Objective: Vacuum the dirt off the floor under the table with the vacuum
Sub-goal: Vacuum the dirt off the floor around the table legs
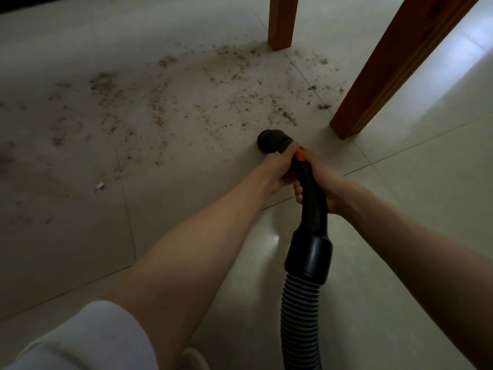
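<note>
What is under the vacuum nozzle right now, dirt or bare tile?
The nozzle covers the floor beneath it, so that patch is hidden. Around its rim the tile looks mostly bare; the dirt lies beyond and left of it.

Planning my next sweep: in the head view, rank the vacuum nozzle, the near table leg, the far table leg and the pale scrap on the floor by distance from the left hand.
1. vacuum nozzle: just beyond the left hand.
2. near table leg: ahead, to the right.
3. pale scrap: far out left.
4. far table leg: ahead at the top, past the dirt.

Scrap and far leg are too close to call.
</note>
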Available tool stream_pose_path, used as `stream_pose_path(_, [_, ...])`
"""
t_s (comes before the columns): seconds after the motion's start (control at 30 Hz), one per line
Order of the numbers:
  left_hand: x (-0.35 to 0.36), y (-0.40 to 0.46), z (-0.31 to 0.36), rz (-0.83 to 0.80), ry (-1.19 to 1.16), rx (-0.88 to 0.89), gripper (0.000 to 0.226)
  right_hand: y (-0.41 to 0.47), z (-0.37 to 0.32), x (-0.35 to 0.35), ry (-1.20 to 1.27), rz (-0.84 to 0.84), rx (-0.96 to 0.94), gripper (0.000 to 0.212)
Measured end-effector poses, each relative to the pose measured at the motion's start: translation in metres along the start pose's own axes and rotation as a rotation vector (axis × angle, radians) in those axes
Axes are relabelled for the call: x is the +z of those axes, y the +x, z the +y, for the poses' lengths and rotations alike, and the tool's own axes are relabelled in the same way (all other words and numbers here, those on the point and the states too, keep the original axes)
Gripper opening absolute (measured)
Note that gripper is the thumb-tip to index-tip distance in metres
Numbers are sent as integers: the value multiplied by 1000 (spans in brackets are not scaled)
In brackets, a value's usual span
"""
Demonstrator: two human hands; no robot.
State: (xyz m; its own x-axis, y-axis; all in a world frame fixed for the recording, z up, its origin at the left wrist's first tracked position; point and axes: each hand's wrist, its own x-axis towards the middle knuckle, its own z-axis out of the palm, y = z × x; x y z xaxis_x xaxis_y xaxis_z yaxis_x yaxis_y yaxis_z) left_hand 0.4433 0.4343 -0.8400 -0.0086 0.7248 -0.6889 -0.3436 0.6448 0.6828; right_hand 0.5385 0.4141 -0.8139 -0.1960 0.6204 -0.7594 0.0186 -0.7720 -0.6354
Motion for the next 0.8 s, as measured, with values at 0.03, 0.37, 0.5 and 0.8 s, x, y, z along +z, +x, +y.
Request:
stream_pose_path(0.03, [-3, 1, -1, 12, -12, 7, 31, 1, -1, 3, -14, -13, 11, 52])
stream_pose_path(0.37, [-43, -4, -9, 178, -142, 42, 28, -5, -3, 36, -140, -212, 142, 47])
stream_pose_path(0.5, [-53, -6, -10, 171, -157, 29, 30, -7, 2, 45, -132, -209, 132, 47])
stream_pose_path(0.8, [-42, -10, -4, 8, -91, -30, 38, -8, 7, 43, -102, -27, -1, 50])
